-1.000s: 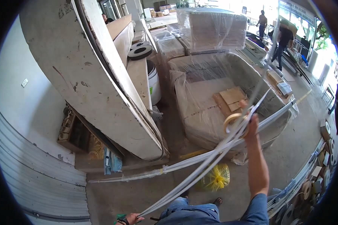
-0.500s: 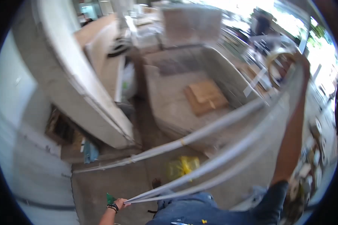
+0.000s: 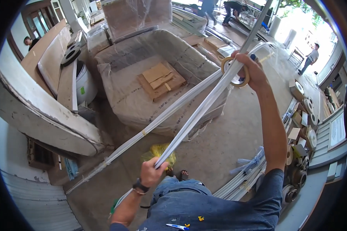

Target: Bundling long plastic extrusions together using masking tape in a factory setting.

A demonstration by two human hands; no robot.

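Note:
A bundle of long, thin white strips (image 3: 192, 125) runs diagonally up in front of me. Near its lower part, my left hand (image 3: 151, 173) is closed around the strips, their ends trailing past my wrist. Higher up, my right hand (image 3: 251, 72) grips the bundle at its upper part. A roll of tan tape (image 3: 222, 66) hangs at that same hand, ringing the strips. Another white bundle (image 3: 167, 112), bound with tape partway along, slants from the lower left toward my right hand; whether that hand also holds it, I cannot tell.
Ahead stands a large plastic-wrapped piece of furniture (image 3: 142, 121) with cardboard (image 3: 162, 81) on it. A yellow bag (image 3: 165, 152) lies by my feet. A pillar (image 3: 38, 111) rises on the left. More strips (image 3: 241, 181) and several rolls and boxes (image 3: 297, 133) line the right. People work farther back.
The strips have gone from bowed and spread apart to straight and gathered together. My left hand has moved up and right, farther along them. The view has shifted and sharpened.

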